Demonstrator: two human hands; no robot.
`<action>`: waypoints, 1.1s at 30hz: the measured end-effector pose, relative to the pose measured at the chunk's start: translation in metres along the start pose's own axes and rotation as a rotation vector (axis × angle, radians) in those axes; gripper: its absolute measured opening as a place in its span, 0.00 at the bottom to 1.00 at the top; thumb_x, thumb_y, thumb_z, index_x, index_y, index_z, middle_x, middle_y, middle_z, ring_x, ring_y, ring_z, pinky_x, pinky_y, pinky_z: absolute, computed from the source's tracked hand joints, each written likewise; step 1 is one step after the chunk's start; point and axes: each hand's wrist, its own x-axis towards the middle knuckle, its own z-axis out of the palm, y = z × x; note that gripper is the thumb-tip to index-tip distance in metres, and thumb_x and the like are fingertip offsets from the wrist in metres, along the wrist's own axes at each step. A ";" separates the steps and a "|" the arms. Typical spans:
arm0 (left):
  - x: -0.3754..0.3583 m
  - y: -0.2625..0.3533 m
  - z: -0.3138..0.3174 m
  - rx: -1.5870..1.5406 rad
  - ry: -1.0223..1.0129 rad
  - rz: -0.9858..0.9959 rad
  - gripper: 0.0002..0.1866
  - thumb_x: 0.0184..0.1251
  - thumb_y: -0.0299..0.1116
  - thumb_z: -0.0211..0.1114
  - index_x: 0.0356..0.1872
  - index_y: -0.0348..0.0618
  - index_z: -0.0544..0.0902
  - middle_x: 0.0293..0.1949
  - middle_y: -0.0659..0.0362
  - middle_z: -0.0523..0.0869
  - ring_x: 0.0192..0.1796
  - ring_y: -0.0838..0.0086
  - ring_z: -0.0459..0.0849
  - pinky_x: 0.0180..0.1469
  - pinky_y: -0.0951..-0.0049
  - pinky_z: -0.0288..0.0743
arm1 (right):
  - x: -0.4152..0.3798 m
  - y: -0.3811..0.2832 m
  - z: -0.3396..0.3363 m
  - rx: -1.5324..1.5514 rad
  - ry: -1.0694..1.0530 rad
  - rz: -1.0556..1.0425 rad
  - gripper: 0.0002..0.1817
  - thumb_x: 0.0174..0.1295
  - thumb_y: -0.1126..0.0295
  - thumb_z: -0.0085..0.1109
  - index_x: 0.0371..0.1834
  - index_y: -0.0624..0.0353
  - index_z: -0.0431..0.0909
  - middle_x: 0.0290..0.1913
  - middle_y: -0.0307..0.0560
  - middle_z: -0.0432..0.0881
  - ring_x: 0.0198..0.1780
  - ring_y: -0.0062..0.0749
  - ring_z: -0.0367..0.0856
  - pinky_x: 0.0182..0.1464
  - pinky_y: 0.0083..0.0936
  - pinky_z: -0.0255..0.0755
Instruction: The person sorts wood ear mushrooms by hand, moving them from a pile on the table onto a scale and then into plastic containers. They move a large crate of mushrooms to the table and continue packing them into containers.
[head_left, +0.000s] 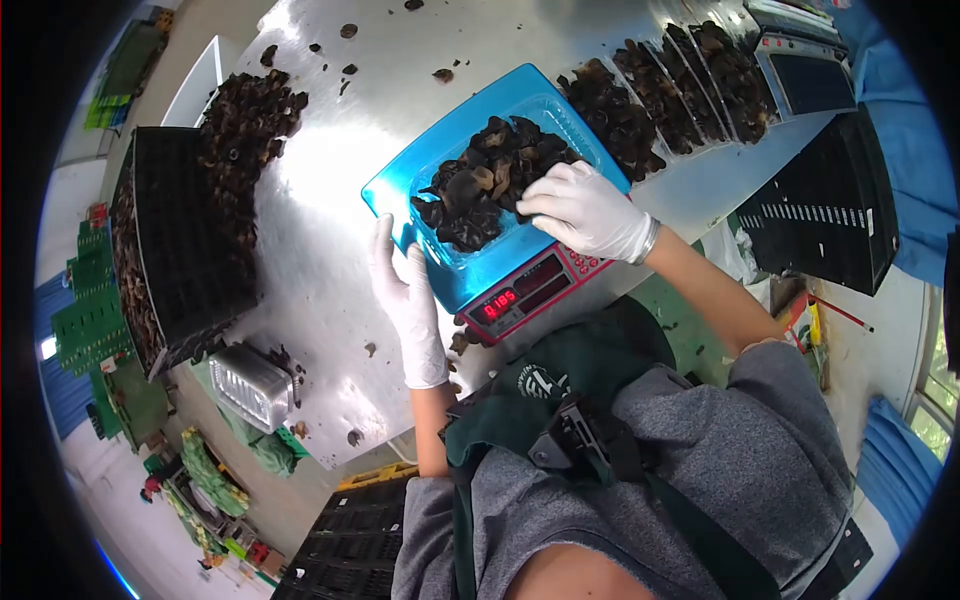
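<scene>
Dark wood ear mushrooms (470, 190) lie heaped in a clear plastic tray (575, 125). That tray rests in the blue pan (400, 178) of a weighing scale (540, 290), whose red display reads about 0.185. My right hand (590, 215), in a white glove, reaches over the pan's near right side, its fingers curled together on mushrooms at the heap's edge. At the pan's left corner is my left hand (405, 305), also gloved, with thumb and fingers apart and nothing between them.
Filled trays of mushrooms (670, 95) line up right of the scale beside a dark-topped device (810, 80). A black crate (185, 230) lies tipped at left, a mushroom pile (245, 130) spilling out. Stacked clear trays (250, 385) sit near the metal table's (330, 350) left edge.
</scene>
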 end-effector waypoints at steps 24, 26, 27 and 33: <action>0.018 -0.006 -0.014 -0.200 -0.162 -0.430 0.20 0.75 0.26 0.57 0.63 0.28 0.74 0.51 0.49 0.85 0.41 0.76 0.84 0.46 0.77 0.81 | -0.004 0.064 -0.021 0.172 0.304 0.647 0.21 0.65 0.62 0.55 0.55 0.64 0.77 0.45 0.56 0.82 0.47 0.49 0.79 0.53 0.36 0.73; 0.026 -0.010 -0.011 -0.213 -0.139 -0.457 0.19 0.72 0.26 0.59 0.61 0.28 0.76 0.42 0.52 0.87 0.37 0.77 0.84 0.41 0.78 0.81 | 0.000 0.072 -0.014 0.108 0.301 0.659 0.22 0.64 0.59 0.54 0.54 0.65 0.77 0.42 0.59 0.82 0.51 0.53 0.78 0.55 0.39 0.73; 0.029 -0.021 -0.011 -0.191 -0.183 -0.469 0.18 0.72 0.26 0.60 0.59 0.27 0.77 0.41 0.52 0.87 0.36 0.77 0.84 0.40 0.79 0.80 | 0.001 0.071 -0.011 0.092 0.283 0.680 0.21 0.64 0.60 0.55 0.53 0.64 0.77 0.41 0.59 0.83 0.49 0.53 0.79 0.53 0.40 0.73; 0.068 -0.011 0.020 -0.131 -0.310 -0.428 0.18 0.67 0.25 0.62 0.57 0.27 0.79 0.35 0.57 0.86 0.32 0.78 0.83 0.39 0.79 0.79 | -0.027 0.056 -0.022 0.430 0.305 0.917 0.10 0.63 0.68 0.58 0.45 0.58 0.75 0.34 0.53 0.83 0.39 0.47 0.83 0.43 0.37 0.75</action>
